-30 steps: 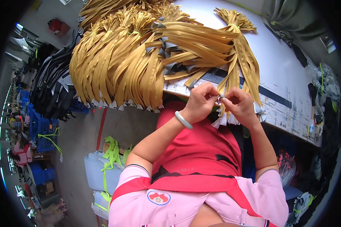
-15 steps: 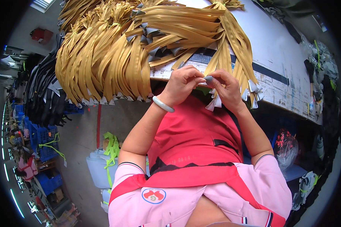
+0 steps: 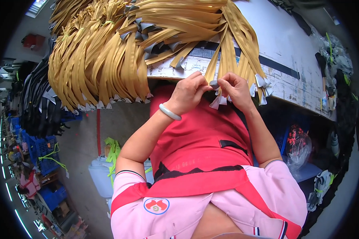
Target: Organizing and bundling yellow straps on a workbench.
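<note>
My left hand (image 3: 188, 94) and my right hand (image 3: 237, 92) meet at the table's near edge, fingers pinched on the small grey end tab (image 3: 214, 84) of a gold zipper tape. The rest of that tape appears to run up into the fanned bundle of gold zipper tapes (image 3: 228, 47) just beyond my fingers. White-and-grey tabs (image 3: 218, 102) of neighbouring tapes hang below my right hand. To the left of my hands, one loose tape lies with its grey tab (image 3: 180, 63) curled up. My fingertips partly hide the held tab.
A large heap of gold zipper tapes (image 3: 99, 63) drapes over the table edge at left. The white worktable (image 3: 283, 51) extends right, with a dark strip across it. Black straps (image 3: 36, 99) hang farther left, near a blue crate (image 3: 44, 153). Clear plastic bags (image 3: 299, 153) sit at lower right.
The whole view has shifted slightly left. Both hands keep their pinch, and the grey tab between them has turned a little. The loose tape's tab beside my left hand now shows more fully.
</note>
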Tool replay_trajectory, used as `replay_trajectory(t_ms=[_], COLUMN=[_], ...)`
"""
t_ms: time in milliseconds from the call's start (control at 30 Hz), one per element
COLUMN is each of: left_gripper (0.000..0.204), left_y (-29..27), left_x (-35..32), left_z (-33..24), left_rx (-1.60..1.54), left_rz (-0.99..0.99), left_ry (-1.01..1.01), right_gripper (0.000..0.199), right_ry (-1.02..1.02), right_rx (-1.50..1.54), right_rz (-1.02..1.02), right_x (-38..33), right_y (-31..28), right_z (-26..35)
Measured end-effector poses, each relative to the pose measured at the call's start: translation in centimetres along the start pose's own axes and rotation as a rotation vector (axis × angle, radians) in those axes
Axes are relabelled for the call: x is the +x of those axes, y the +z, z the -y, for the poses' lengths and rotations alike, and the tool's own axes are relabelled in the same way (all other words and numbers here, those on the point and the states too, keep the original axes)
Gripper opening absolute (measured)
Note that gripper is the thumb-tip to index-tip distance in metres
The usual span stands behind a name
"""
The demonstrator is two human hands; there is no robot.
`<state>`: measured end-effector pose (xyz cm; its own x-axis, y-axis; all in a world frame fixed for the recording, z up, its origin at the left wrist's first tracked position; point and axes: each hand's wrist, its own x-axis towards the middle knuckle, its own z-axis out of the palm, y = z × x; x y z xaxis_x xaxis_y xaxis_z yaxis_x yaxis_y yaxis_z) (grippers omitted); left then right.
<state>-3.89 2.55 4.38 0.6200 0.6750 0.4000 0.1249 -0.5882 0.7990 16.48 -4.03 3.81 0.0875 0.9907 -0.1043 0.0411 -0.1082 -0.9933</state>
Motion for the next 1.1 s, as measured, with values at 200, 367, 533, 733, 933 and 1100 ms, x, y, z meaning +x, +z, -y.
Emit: replay_trajectory(t_ms=[200, 367, 533, 733, 933, 1100], left_gripper=[0.017, 0.013, 0.011, 0.027, 0.023, 0.023], left_y=[-14.6, -9.6, 0.8, 6.2, 6.1, 5.4], left_x=[2.9, 0.5, -1.1, 1.3, 2.3, 2.2], left_z=[3.7, 4.0, 1.9, -1.2, -1.1, -1.5], left_rx=[-0.387, -0.328, -0.111, 0.169, 0.098, 0.045], left_rz=[-0.885, -0.396, 0.011, 0.118, 0.158, 0.142], left_ry=[-0.209, -0.279, -0.106, 0.305, 0.204, 0.228], right_gripper=[0.024, 0.023, 0.015, 0.008, 0.007, 0.007], right_ry=[0.058, 0.165, -0.002, -0.169, -0.177, -0.229], right_rx=[-0.119, -0.512, -0.656, -0.687, -0.583, -0.566], right_rz=[-0.227, -0.199, -0.172, -0.051, -0.066, -0.021], right_x=[-2.7, -5.3, -5.8, -6.0, -5.2, -4.8], right_y=[-6.1, -5.4, -4.2, -4.0, -3.9, -3.4], right_z=[-0.5, -0.9, -3.5, 1.2, 2.4, 2.7])
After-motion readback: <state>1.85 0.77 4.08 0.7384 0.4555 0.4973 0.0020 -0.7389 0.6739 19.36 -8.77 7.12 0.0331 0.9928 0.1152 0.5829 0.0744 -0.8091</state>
